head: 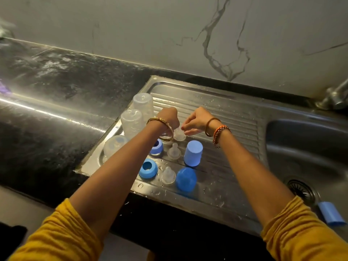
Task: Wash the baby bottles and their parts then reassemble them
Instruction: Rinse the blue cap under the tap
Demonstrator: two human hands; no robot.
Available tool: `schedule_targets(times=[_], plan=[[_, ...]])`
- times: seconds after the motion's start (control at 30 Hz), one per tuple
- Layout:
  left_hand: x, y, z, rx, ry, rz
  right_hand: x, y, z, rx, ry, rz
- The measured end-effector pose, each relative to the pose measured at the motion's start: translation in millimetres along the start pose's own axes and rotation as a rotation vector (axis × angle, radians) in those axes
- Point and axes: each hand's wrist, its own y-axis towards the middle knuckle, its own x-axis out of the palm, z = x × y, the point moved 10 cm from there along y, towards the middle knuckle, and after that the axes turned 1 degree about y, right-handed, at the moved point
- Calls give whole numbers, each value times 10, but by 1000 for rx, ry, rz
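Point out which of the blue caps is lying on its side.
The light blue cap in the sink basin, by the right sleeve. The other two blue caps stand mouth-down on the drainboard.

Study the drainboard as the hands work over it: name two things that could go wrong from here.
1. Both hands, left hand and right hand, work a clear teat that looks wet; it may slip from their grip onto the drainboard.
2. The left forearm passes just above a blue ring and beside the upturned bottles; pulling back could knock them over.
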Motion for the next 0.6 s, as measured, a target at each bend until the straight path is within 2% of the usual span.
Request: schedule_targets(times=[0.2, 0.33, 0.47, 0.6], plan=[[-325, -128, 563, 126, -14, 237, -497, -287, 52, -79, 101, 128], [-197, -337, 1421, 324, -121, 318, -1345, -785, 334, -197, 125, 470], [315, -465, 2178, 392, -310, 226, -2115, -1428, 1042, -160, 45, 773], [1117, -376, 2643, 338, -361, 35, -2547, -1921, 1871, -44, -33, 878]])
